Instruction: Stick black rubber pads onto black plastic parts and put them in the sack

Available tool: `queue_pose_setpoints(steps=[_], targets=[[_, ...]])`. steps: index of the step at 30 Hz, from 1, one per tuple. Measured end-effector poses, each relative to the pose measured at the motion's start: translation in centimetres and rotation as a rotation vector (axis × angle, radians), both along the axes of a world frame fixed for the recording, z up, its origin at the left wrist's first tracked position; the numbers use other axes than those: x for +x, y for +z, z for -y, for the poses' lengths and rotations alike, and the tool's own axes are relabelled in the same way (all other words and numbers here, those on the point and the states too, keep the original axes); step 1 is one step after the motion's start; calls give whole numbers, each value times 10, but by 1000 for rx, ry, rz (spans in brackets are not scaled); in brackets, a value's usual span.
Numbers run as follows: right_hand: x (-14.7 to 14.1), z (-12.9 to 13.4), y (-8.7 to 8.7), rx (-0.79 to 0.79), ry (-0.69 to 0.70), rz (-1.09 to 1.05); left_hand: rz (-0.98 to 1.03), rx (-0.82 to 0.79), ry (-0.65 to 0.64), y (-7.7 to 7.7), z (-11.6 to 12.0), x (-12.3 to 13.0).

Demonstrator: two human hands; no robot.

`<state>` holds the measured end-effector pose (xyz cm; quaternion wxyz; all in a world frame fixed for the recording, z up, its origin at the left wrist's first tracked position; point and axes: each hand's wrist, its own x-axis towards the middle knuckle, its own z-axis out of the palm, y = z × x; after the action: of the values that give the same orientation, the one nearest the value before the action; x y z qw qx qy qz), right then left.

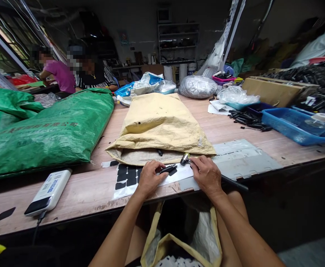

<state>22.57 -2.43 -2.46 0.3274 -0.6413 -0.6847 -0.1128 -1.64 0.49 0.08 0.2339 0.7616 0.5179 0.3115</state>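
Between the thumb and fingers of my left hand (151, 178) is a slim black pen-like piece (168, 168), held low over a white sheet. My right hand (206, 173) is closed around the handle of a small hammer (184, 159), whose head points left and away from me. The white sheet (123, 192) bears rows of black rounded patches (131, 176) and lies by the table's front edge. Just behind both hands lies a yellow woven sack (162, 118), its mouth facing me, with a small black piece (160, 152) at the opening.
A green sack (45, 133) and a white power bank (49, 191) with a cable lie left. On the right are a grey plate (242, 159), black parts (248, 120) and a blue tray (290, 131). An open sack (179, 241) is below the edge. Two people sit back left.
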Motion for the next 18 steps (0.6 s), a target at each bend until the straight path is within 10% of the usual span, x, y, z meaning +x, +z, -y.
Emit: queue_pose_setpoints(steps=[18], targets=[[-5,6,18,116,98,-163,-65,45,-29,-1,3,0]])
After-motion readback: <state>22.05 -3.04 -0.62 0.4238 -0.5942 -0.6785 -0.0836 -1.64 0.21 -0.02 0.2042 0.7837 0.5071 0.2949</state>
